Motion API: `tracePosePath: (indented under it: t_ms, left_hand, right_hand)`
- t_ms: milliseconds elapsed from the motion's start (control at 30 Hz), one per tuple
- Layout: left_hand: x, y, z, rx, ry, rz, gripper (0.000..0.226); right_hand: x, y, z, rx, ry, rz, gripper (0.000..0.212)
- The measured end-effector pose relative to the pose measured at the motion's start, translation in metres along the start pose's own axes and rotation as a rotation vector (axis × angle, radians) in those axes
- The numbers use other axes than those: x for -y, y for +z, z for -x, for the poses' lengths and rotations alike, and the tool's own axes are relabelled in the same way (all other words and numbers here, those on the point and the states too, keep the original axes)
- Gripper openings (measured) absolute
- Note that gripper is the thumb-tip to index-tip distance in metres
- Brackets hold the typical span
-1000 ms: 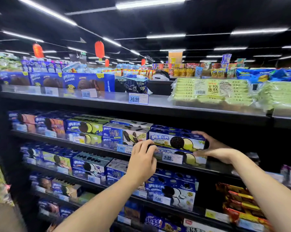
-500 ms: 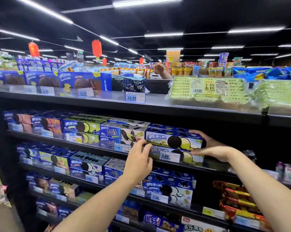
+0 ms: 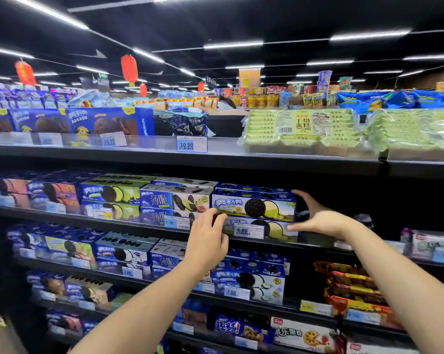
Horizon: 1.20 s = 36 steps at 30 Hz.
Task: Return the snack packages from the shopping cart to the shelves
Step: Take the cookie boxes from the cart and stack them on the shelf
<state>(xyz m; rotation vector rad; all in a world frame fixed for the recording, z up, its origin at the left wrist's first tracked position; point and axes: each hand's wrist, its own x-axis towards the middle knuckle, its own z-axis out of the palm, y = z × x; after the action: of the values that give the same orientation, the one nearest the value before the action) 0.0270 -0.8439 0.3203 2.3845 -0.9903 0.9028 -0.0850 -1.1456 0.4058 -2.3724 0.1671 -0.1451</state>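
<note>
Box (image 3: pixel 254 206) lies flat on a matching box (image 3: pixel 277 229) directly above the 6.80 tag (image 3: pixel 249 231) on the shelf (image 3: pixel 315 242), label outward, probably so that it faces the aisle like the rest of the row. Left hand (image 3: pixel 206 241), just left of the tag, curls its fingers at the box's lower corner (pinching or only nudging, I cannot tell). Right hand (image 3: pixel 320 218), up-right of the tag, is spread wide and brackets the box's end, apparently to square it. Neighbour box (image 3: pixel 174 200) sits tight up-left of the tag; right of the tag there is dark open shelf, with slim headroom above.
</note>
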Motion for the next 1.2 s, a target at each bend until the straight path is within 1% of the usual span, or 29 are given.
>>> tracePosePath:
  t_ms: [33,100,200,267,333,500,600,667,733,767,900,1033,1100,1200]
  left_hand:
    - [0.000,0.000,0.000,-0.007,0.006,0.004,0.045]
    - [-0.002,0.001,0.000,-0.011,0.017,0.016,0.044]
    - [-0.003,0.004,0.001,-0.013,0.004,0.019,0.043]
    - [-0.002,0.003,0.001,-0.018,-0.011,0.026,0.043]
    - [-0.002,0.003,0.002,-0.013,-0.013,0.026,0.042]
    - [0.000,-0.001,0.003,-0.002,-0.005,0.040,0.043]
    - [0.002,-0.005,0.004,0.010,0.002,0.056,0.042]
    - [0.006,-0.009,0.006,0.022,0.006,0.069,0.042]
    - [0.013,-0.013,0.010,0.033,0.010,0.079,0.042]
    - [0.018,-0.017,0.012,0.041,0.010,0.086,0.041]
    - [0.045,-0.032,0.025,0.075,0.021,0.117,0.040]
    - [0.090,-0.054,0.041,0.130,0.025,0.099,0.043]
    - [0.120,-0.067,0.051,0.160,0.026,0.084,0.045]
    - [0.169,-0.085,0.062,0.181,0.026,0.060,0.044]
  right_hand:
    - [-0.001,-0.002,0.004,-0.019,0.014,0.018,0.107]
    - [-0.006,-0.004,0.012,-0.052,0.032,0.041,0.091]
    - [-0.008,-0.002,0.014,-0.031,0.042,0.086,0.064]
    - [-0.004,0.002,0.013,-0.028,0.037,0.074,0.049]
    - [0.001,0.006,0.012,-0.030,0.030,0.070,0.040]
    - [0.006,0.009,0.019,-0.071,0.038,0.096,0.037]
    - [0.009,0.015,0.023,-0.125,0.056,0.136,0.028]
    - [0.013,0.024,0.028,-0.204,0.076,0.202,0.022]
    - [0.017,0.035,0.032,-0.321,0.102,0.263,0.019]
    - [0.019,0.041,0.035,-0.374,0.123,0.288,0.020]
    - [0.032,0.073,0.043,-0.548,0.239,0.480,0.041]
    - [0.064,0.122,0.052,-0.772,0.341,0.478,0.048]
    - [0.088,0.152,0.051,-0.821,0.320,0.444,0.046]
    - [0.127,0.203,0.037,-0.813,0.220,0.408,0.040]
